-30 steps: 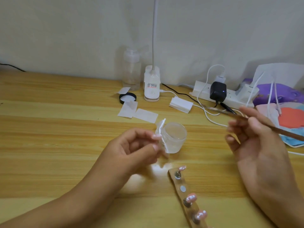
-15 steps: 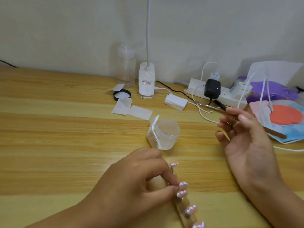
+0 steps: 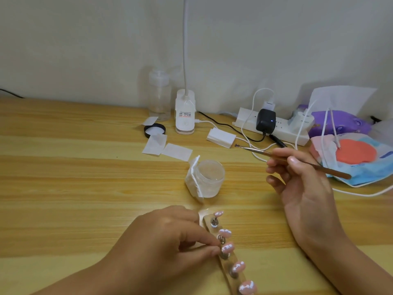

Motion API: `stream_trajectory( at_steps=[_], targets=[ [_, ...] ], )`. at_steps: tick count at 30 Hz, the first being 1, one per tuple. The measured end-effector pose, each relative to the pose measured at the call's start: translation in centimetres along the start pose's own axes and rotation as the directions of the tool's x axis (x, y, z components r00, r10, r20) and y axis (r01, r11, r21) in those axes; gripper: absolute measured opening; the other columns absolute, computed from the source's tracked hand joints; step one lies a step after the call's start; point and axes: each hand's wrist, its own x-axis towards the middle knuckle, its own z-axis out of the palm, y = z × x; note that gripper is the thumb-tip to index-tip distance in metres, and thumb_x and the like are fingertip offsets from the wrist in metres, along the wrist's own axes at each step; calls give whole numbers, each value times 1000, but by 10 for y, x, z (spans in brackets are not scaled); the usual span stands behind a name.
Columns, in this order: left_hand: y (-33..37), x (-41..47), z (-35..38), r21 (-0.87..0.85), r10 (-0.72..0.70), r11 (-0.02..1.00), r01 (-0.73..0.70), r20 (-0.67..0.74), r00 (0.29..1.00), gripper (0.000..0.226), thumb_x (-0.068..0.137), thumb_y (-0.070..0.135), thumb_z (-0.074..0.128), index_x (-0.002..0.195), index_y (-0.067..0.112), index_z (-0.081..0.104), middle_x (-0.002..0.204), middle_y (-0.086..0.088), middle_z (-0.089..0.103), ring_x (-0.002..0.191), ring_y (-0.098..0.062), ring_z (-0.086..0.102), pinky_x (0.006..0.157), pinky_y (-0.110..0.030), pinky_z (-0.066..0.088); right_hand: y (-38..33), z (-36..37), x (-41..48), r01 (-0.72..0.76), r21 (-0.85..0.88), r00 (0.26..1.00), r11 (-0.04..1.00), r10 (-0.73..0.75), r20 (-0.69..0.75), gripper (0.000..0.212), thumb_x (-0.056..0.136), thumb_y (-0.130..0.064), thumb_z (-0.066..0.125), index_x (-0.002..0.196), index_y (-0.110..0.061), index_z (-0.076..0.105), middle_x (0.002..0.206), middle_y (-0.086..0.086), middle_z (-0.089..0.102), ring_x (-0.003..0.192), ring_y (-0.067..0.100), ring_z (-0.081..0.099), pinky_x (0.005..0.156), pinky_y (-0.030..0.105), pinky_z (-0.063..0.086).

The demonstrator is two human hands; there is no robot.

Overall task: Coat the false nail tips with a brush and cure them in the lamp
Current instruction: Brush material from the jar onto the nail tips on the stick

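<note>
Five pink nail tips with white squiggles sit on their little metal stands along the wooden strip, which runs down to the near edge of the desk, about the middle. My left hand is curled over the strip's left side, thumb and forefinger pinching in at the stand under the third tip. My right hand is up off the desk to the right, thumb and first fingers pinching the brush, other fingers loosely bent, bristles pointing left toward the far edge.

Frosted jar is mid-desk just past the strip, with a cotton pad leaning on its left side. The white gooseneck lamp stands at the far edge, a clear bottle just beside it and the power strip to its right.
</note>
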Motion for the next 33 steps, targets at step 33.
stream_trajectory(
  at_steps=[33],
  targets=[
    [2,6,-2,-497,-186,848,185,48,981,10,67,44,78,66,41,68,65,10,56,54,-2,46,55,-15,35,-8,12,-15,120,-254,993,960,-118,22,18,87,-27,58,94,-28,75,88,7,72,79,15,67,71,22,54]
  ],
)
